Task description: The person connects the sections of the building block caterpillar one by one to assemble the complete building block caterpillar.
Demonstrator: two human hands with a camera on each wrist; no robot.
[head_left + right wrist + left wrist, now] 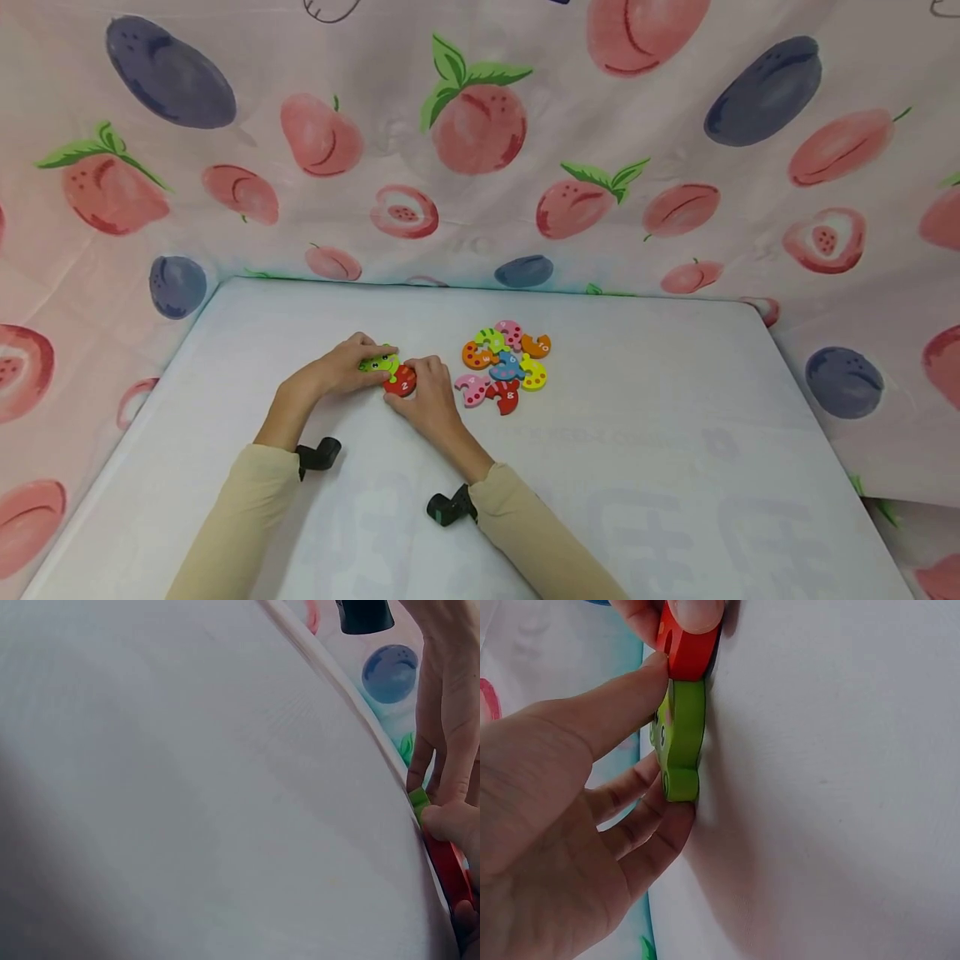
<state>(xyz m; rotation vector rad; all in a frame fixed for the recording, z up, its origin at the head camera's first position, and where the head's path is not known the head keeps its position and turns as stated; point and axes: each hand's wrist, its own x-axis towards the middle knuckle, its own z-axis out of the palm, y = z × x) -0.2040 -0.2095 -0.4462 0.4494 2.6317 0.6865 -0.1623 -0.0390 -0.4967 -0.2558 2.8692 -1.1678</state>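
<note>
My left hand (341,369) holds a green puzzle piece (384,364) with a smiling face, flat on the white table. Its thumb lies on the near side and its fingers reach round the far end, as the left wrist view shows. Against the green piece (686,735) sits a red puzzle piece (401,382) marked 2. My right hand (431,400) pinches this red piece between thumb and fingers. In the left wrist view the two pieces touch end to end. Only the edge of the red piece (448,868) appears in the right wrist view.
To the right of my hands lies a loose cluster of several puzzle pieces, among them a blue one (507,367), a yellow one (534,373) and a red one (506,397). A fruit-print cloth (480,217) hangs behind the white table (637,450).
</note>
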